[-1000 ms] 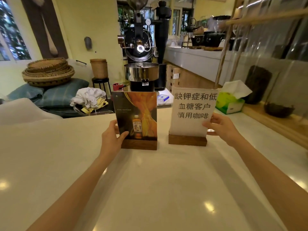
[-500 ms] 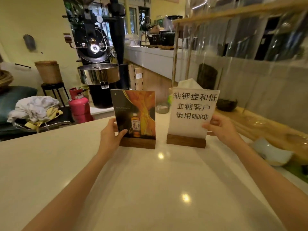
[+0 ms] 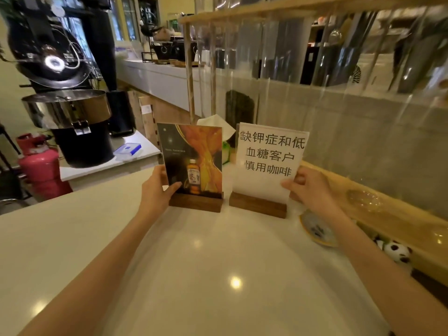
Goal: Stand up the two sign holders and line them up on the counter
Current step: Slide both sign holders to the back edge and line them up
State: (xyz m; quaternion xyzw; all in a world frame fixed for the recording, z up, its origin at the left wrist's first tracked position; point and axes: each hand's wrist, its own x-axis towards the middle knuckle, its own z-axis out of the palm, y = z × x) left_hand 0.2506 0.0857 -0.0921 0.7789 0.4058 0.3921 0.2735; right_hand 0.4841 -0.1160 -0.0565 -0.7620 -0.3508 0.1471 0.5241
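Note:
Two sign holders stand upright side by side on the pale counter point(image 3: 198, 275), each a clear panel in a dark wooden base. The left sign holder point(image 3: 194, 161) shows a dark and orange bottle advert. My left hand point(image 3: 157, 190) grips its left edge, thumb on the front. The right sign holder point(image 3: 269, 161) carries a white sheet with black Chinese characters. My right hand point(image 3: 308, 187) pinches its lower right edge. Their bases sit nearly in a row, with a small gap between them.
A small patterned dish point(image 3: 317, 231) and a panda toy point(image 3: 397, 253) lie at the right by a wooden ledge point(image 3: 388, 214) with a clear screen above. A tissue box point(image 3: 218, 124) stands behind the signs. A coffee roaster point(image 3: 65, 112) and red gas cylinder point(image 3: 41, 166) stand left.
The view has swung to the right, so the roaster has slid to the left edge. Both hands keep the same hold on the signs, which stay upright and side by side.

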